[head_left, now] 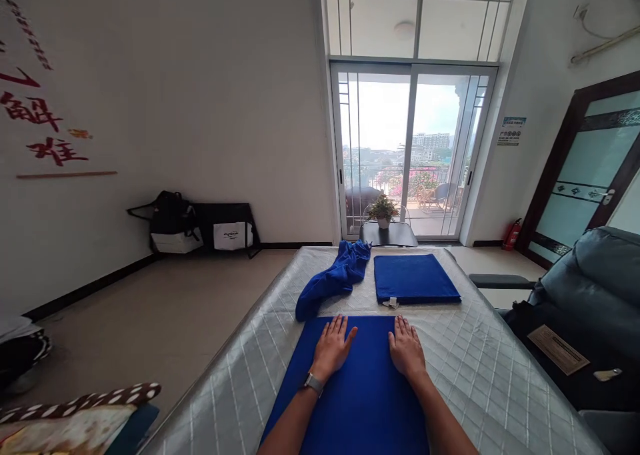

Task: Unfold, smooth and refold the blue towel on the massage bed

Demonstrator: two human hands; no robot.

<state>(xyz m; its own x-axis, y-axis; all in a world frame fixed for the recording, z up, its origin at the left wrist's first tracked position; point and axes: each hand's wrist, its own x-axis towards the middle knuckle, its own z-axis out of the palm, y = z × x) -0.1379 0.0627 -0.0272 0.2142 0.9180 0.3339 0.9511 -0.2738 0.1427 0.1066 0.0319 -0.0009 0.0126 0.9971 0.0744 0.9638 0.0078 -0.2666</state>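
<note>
A blue cloth (pixel 370 388) lies flat in front of me on a silver quilted surface (pixel 480 361). My left hand (pixel 334 345) rests palm down on its upper left part, fingers stretched out; a watch (pixel 314 383) is on that wrist. Near the cloth's upper right corner, my right hand (pixel 406 345) also presses flat, fingers extended. Beyond them sits a neatly folded blue cloth (pixel 416 278) with a small white tag (pixel 391 302) at its near edge. To its left is a crumpled blue cloth (pixel 336 278). Neither hand grips anything.
A dark armchair (pixel 590 288) stands close on the right, holding a brown card (pixel 557 348). Past the far edge, a potted plant (pixel 383 209) sits on a small dark chair (pixel 400 236) before the sliding door. Patterned bedding (pixel 75 421) lies at lower left.
</note>
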